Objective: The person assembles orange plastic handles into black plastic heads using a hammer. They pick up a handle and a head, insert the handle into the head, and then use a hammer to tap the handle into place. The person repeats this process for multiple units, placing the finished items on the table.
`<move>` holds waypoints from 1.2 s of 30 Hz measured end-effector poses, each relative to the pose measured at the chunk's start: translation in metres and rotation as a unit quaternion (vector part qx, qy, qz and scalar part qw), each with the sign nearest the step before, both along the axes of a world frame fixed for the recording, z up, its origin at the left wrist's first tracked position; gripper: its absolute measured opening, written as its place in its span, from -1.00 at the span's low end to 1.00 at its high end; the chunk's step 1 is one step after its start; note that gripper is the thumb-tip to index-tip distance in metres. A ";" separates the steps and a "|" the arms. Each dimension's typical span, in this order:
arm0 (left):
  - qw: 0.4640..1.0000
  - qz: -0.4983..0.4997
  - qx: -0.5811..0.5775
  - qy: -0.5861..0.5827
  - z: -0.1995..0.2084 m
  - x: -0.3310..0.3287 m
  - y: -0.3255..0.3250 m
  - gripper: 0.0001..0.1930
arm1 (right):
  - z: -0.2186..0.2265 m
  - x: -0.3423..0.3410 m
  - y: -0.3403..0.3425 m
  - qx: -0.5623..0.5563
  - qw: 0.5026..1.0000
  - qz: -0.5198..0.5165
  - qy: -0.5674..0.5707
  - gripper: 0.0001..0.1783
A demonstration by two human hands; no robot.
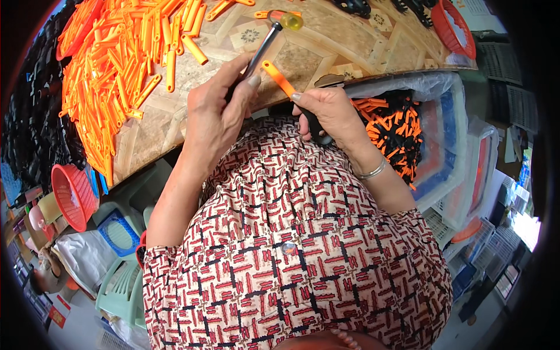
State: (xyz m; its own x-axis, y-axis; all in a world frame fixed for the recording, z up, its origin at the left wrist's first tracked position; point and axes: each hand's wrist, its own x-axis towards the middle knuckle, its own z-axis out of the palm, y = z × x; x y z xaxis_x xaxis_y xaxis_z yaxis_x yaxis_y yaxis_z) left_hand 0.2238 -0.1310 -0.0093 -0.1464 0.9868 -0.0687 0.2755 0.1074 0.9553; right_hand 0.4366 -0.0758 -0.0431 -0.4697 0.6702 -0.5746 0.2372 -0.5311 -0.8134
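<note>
My left hand (216,111) is closed round a small mallet (268,45) with a metal shaft and a translucent yellow head, raised over the table's near edge. Close beside it, my right hand (335,111) grips an orange-and-black piece (279,79). Its flat orange handle, with a hole at the tip, points up and left; the black part lies under my fingers and is partly hidden. The mallet and the piece are apart. Spread over the left of the table is a big heap of loose orange handles (116,76).
The patterned table (233,55) curves ahead of me. On my right, a plastic-lined bin (446,125) holds many orange-and-black pieces (402,137). Black parts (35,116) pile up at far left, near a red basket (74,195). Another red basket (452,29) stands at the far right.
</note>
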 end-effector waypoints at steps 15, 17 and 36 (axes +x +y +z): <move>0.988 -0.066 0.006 0.141 0.014 -0.019 -0.047 -0.62 | -0.004 0.003 -0.003 -0.042 0.999 -0.010 0.033 -0.69; 0.974 -0.092 -0.025 0.205 0.006 -0.023 -0.048 -0.65 | -0.001 0.003 -0.003 -0.048 0.998 -0.003 0.027 -0.69; 0.993 0.078 -0.072 -0.056 -0.001 -0.048 -0.040 -0.62 | 0.048 0.166 0.045 0.323 0.840 0.199 -0.387 -0.66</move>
